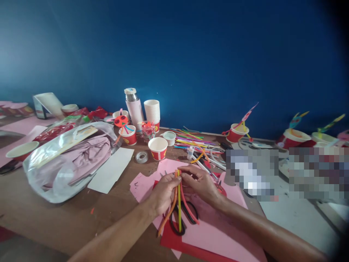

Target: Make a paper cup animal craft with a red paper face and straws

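Observation:
Three pipe cleaners hang side by side in front of me: an orange one (169, 214), a yellow one (179, 203) and a pink one (188, 206). My left hand (166, 191) pinches them near their upper ends. From the other side my right hand (200, 182) meets it, thumb and fingertips closed on the same upper ends. Below the hands, black-handled scissors (174, 230) lie on pink paper (212, 233), partly hidden by the strips. A sheet of red paper (171, 238) shows under the pink one.
Ahead stand a paper cup (158, 149), a tape roll (141, 157), a cup with an orange paper face (128, 135), a flask (134, 111) and stacked cups (152, 111). Loose pipe cleaners (193, 140) are heaped behind. A plastic bag (68, 163) is on the left, decorated cups (237, 133) on the right.

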